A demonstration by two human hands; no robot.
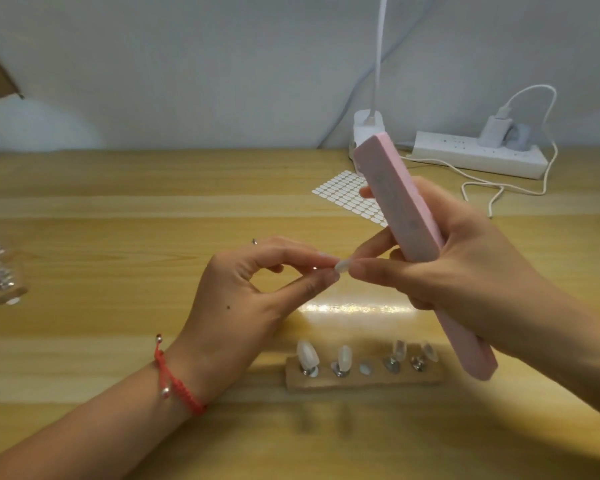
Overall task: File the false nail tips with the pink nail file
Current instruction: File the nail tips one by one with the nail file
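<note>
My left hand (253, 292) pinches a small pale false nail tip (342, 265) between thumb and forefinger above the table. My right hand (440, 258) grips the long pink nail file (409, 216), which slants from upper left to lower right, and its thumb and forefinger also touch the same nail tip. Near the front of the table a wooden holder (361, 381) carries several more clear nail tips (307, 353) on metal pegs.
A sheet of small white stickers (347, 195) lies behind the hands. A white power strip (478, 154) with plugged chargers and a loose cable (499, 188) sits at the back right. A clear glass bottle (0, 271) lies at the left edge on the wooden table (118, 237).
</note>
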